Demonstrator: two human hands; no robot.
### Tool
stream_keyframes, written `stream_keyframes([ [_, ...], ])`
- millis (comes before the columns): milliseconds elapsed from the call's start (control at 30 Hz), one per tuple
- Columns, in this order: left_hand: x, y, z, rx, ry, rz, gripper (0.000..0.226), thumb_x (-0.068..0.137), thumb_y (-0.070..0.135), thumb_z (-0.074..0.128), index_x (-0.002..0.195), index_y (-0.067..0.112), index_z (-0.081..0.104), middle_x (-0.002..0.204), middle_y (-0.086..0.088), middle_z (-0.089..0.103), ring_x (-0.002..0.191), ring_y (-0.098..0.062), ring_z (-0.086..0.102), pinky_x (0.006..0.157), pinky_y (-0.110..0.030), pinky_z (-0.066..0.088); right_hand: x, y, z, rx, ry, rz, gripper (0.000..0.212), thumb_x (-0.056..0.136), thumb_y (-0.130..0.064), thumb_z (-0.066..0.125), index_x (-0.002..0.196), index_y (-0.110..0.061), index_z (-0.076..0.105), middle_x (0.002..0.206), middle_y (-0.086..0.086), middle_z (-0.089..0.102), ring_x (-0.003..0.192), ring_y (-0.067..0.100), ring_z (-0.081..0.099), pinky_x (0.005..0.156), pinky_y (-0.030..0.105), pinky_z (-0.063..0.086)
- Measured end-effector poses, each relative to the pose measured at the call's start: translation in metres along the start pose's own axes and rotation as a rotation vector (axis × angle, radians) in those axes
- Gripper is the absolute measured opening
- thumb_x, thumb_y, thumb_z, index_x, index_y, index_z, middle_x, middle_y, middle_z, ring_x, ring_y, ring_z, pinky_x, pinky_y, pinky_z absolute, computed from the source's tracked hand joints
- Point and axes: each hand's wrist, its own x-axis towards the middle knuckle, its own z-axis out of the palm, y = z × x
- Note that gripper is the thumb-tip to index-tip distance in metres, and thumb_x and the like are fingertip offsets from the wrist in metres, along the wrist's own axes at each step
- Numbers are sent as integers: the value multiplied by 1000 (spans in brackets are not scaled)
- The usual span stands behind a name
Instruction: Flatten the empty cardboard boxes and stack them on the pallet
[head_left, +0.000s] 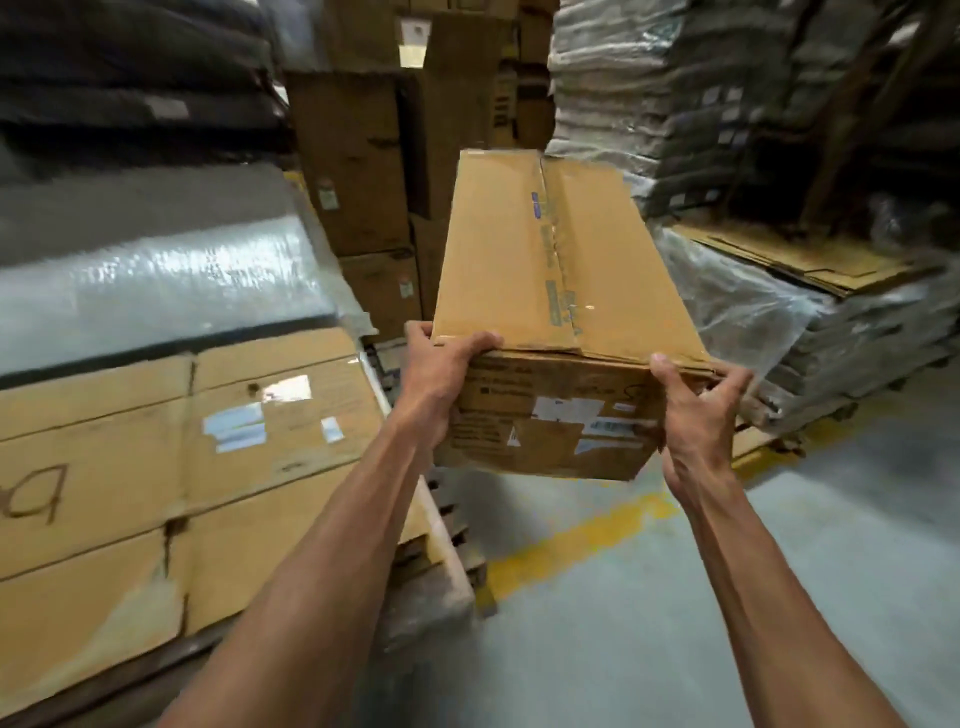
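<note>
Gripping a taped cardboard box (561, 260) at its near corners, left hand (441, 376) and right hand (696, 421), beside flattened cardboard (156, 467) on a pallet (447, 577).
</note>
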Motion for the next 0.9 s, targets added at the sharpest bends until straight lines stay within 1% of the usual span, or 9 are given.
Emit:
stream_keyframes([
  [133,-77,67,-125,28,79,89,68,77,47,81,125,27,37,114,-7,67,101,-22,70,86,-47,60,-111,-73,72,60,-76,-35,64,66,-53,83,107,-31,40,116,7,66,103,26,69,84,61,59],
  [367,-185,107,-300,0,291,73,67,83,39,80,130,21,35,113,-6,65,104,-19,64,80,-39,54,-265,-109,174,34,-250,-19,59,81,-39,81,117,-21,38,112,5,65,97,21,70,77,55,62],
  [467,-217,97,-354,-18,393,33,68,82,35,82,130,18,36,115,-7,64,105,-18,63,80,-37,52,-314,-103,203,-43,-345,-30,56,86,-39,79,118,-18,38,107,2,60,95,18,66,71,37,63],
  [533,-236,84,-383,-40,463,15,67,81,33,82,128,16,37,117,-9,64,108,-18,61,88,-42,53,-342,-95,219,-81,-397,-46,53,87,-38,78,117,-16,40,108,3,60,94,16,64,61,17,55],
  [600,-252,67,-407,-61,506,-17,67,80,34,82,126,17,36,118,-11,63,111,-20,60,94,-47,51,-365,-83,231,-112,-455,-40,53,87,-37,79,118,-15,42,113,5,62,96,17,64,58,9,48],
  [667,-264,50,-424,-86,551,-53,70,78,35,83,128,17,38,118,-12,63,113,-22,58,87,-46,51,-384,-71,237,-124,-496,-23,52,87,-36,79,118,-16,43,119,7,63,103,21,64,70,15,51],
  [767,-278,26,-439,-89,592,-96,70,78,35,83,129,18,38,118,-10,64,112,-23,59,73,-43,47,-411,-49,236,-129,-513,15,51,86,-35,80,116,-21,42,122,9,62,109,25,62,90,36,57],
  [833,-284,10,-447,-45,577,-133,66,79,34,83,126,21,37,117,-6,62,109,-22,58,72,-45,49,-426,-30,231,-115,-475,77,52,83,-39,81,114,-28,40,121,8,62,105,25,64,88,43,59],
  [900,-291,-4,-449,-27,568,-156,65,80,33,83,126,24,38,115,-3,60,106,-19,57,79,-50,52,-438,-14,223,-22,-441,169,50,81,-47,78,113,-37,41,121,4,64,104,23,66,85,45,60],
])
